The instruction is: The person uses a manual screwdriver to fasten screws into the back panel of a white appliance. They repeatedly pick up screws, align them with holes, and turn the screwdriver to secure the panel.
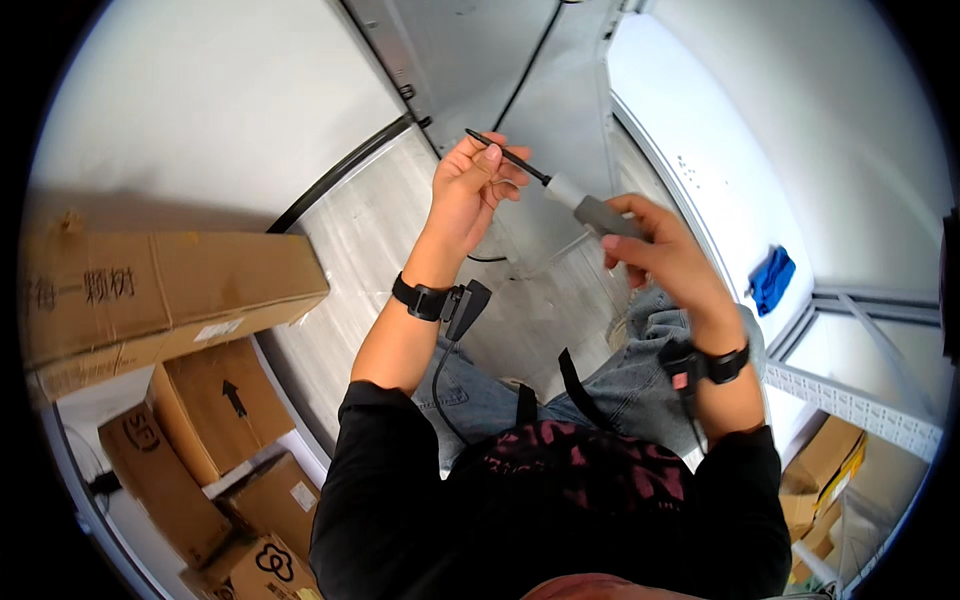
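Note:
A screwdriver (566,190) with a thin dark shaft and a light-and-dark grey handle is held slantwise in front of me, its tip toward the upper left. My right hand (668,252) is closed around the rear of the handle, covering part of it. The thumb and forefinger of my left hand (470,185) pinch the shaft near its tip, and the other fingers curl loosely below it. Beyond the tool stands a grey metal panel (570,110) with a black cable (530,68) running down it.
A long cardboard box (180,285) lies at the left, with several more cartons (222,400) below it. A blue cloth (772,280) rests on the white ledge at right, above a metal shelf frame (850,395). Pale wood-look flooring (370,260) spreads beneath my hands.

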Demonstrator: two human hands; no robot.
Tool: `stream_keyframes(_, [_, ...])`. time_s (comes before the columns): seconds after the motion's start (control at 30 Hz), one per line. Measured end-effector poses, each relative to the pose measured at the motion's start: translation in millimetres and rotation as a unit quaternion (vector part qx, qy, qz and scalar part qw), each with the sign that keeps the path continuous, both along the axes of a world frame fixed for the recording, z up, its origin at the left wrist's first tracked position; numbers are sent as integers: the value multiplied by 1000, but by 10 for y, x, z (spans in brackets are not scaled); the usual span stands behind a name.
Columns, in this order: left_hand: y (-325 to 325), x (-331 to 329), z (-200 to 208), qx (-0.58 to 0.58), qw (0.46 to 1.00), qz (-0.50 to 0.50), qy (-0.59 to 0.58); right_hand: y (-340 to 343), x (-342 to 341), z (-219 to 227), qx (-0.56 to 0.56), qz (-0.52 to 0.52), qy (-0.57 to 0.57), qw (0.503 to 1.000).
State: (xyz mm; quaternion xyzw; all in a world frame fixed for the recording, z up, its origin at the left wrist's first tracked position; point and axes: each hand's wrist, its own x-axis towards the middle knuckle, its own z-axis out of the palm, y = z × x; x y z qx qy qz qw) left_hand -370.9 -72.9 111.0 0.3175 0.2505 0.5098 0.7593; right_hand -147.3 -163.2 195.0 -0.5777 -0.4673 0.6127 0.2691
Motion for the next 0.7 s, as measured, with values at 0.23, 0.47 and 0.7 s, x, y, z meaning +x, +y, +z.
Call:
stream_keyframes(0.23, [41, 1032, 109, 40, 998, -14, 50, 336, 1141, 386, 115, 66, -182, 974])
stream_keyframes(0.47, [424, 2140, -401, 34, 987, -65, 145, 628, 2383, -460, 137, -49, -104, 984])
stream_keyframes(0.7, [866, 3159, -1815, 92, 903, -88, 411, 540, 3227, -1865, 104, -301, 57, 946])
